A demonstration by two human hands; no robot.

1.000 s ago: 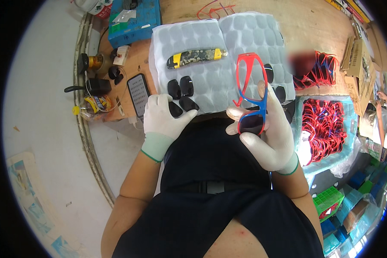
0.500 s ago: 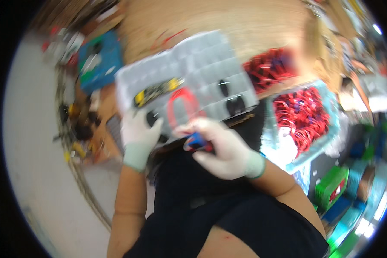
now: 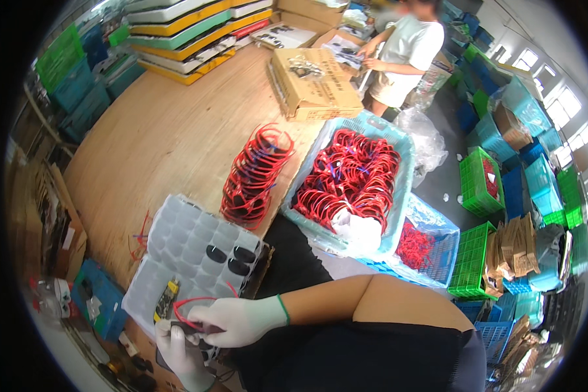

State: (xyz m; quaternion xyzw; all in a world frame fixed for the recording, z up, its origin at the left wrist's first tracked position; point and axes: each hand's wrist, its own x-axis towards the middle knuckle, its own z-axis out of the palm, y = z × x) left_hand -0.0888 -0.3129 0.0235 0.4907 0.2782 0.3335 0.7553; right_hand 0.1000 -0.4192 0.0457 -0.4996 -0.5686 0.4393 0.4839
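Observation:
Both hands wear white gloves and meet over the near side of a white moulded tray (image 3: 149, 287). My right hand (image 3: 238, 320) is closed on a red glasses frame (image 3: 188, 303), whose thin curved part stands up beside the fingers. My left hand (image 3: 176, 349) pinches at the same frame from the near left; a dark part shows between the hands, too small to make out. Just beyond them on the tray lies a yellow-and-black tool (image 3: 166, 300). Several dark lenses (image 3: 240, 261) rest in the tray's hollows to the right.
A row of red glasses frames (image 3: 255, 176) stands on the wooden table (image 3: 137, 124). Right of it, a light-blue crate (image 3: 402, 173) holds many more. Farther off are a cardboard box (image 3: 317, 81), stacked coloured trays (image 3: 183, 39) and a person in white (image 3: 415, 49). Green crates (image 3: 473, 261) line the right side.
The view has swung right, bringing the crate, the far table and the person into fuller sight. My hands have come together; before, the left lay spread on the tray's edge, apart from the right.

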